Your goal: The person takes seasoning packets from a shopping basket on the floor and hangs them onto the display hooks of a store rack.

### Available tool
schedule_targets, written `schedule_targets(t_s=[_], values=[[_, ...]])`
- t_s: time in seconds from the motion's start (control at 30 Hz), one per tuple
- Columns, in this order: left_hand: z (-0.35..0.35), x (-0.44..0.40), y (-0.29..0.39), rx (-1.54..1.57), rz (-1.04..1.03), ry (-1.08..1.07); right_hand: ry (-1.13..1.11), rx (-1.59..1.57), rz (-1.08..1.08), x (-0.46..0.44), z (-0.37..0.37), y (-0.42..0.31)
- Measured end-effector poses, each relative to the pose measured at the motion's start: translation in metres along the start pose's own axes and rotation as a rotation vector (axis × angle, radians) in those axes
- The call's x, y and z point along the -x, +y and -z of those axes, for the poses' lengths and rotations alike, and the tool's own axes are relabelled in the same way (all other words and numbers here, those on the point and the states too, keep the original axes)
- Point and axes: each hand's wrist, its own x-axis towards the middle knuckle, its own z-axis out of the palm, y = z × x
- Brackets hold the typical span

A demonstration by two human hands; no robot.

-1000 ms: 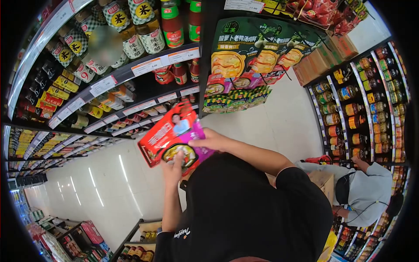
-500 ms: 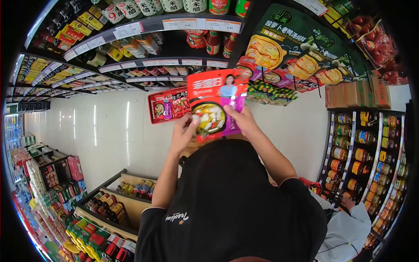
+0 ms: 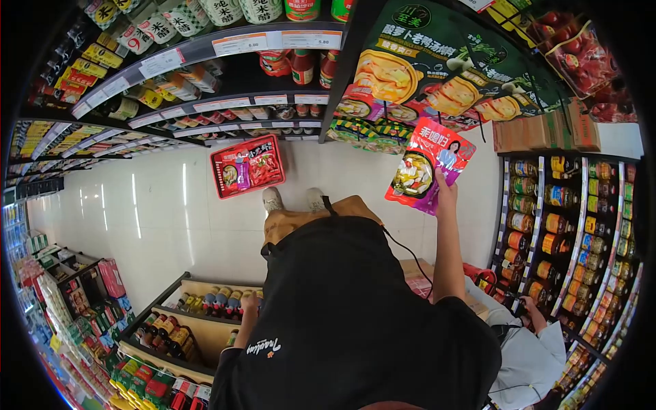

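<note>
My right hand (image 3: 445,191) is closed on the lower right edge of a red and purple seasoning packet (image 3: 432,161), thumb on its front. The packet is held out to the right, tilted, with a bowl of food and a person printed on it. Behind its upper edge hang similar packets on the display rack. My left hand (image 3: 251,302) is lowered at my side, in front of a low shelf of bottles; its fingers are too small to make out. On the floor ahead stands a red basket (image 3: 217,179) with several red packets in it.
Tall shelves (image 3: 273,37) of vinegar and sauces rise ahead and to the left. A large green product display (image 3: 427,61) stands ahead right, with cartons (image 3: 540,130) and jar racks (image 3: 540,212) beyond. Another person in a light top (image 3: 529,355) is behind on the right.
The packet has moved from in front of my chest out to the right, now in my right hand alone. My left hand has let go and dropped to my side. The view has shifted.
</note>
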Motion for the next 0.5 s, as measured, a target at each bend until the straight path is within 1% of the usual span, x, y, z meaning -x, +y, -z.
schedule_targets(t_s=[0.07,0.17,0.2,0.23,0.27,0.3,0.37,0.47,0.5], values=[[-0.008,0.0,0.007,0.101,-0.01,0.018,-0.012,0.045,-0.008,-0.01,0.004,0.001],[0.007,-0.038,0.077,0.106,-0.147,0.056,-0.034,0.058,-0.057,-0.029,0.005,0.011],[0.0,-0.068,0.08,0.035,-0.268,0.15,-0.043,0.051,-0.057,-0.031,0.002,0.011],[0.014,-0.069,0.119,0.232,-0.151,0.168,-0.052,0.044,-0.057,-0.032,-0.003,0.01],[0.034,-0.055,0.169,0.335,-0.259,0.227,-0.062,0.037,-0.056,-0.032,-0.006,0.009],[0.044,-0.055,0.194,0.491,-0.339,0.247,-0.062,0.02,-0.06,-0.035,-0.007,0.012],[0.063,-0.055,0.229,0.511,-0.459,0.315,-0.041,0.011,-0.054,-0.034,-0.007,0.012],[0.077,-0.047,0.251,0.535,-0.5,0.348,-0.019,-0.006,-0.075,-0.035,-0.002,0.014],[0.073,-0.052,0.242,0.529,-0.48,0.346,-0.009,-0.013,-0.087,-0.034,0.0,0.014]])
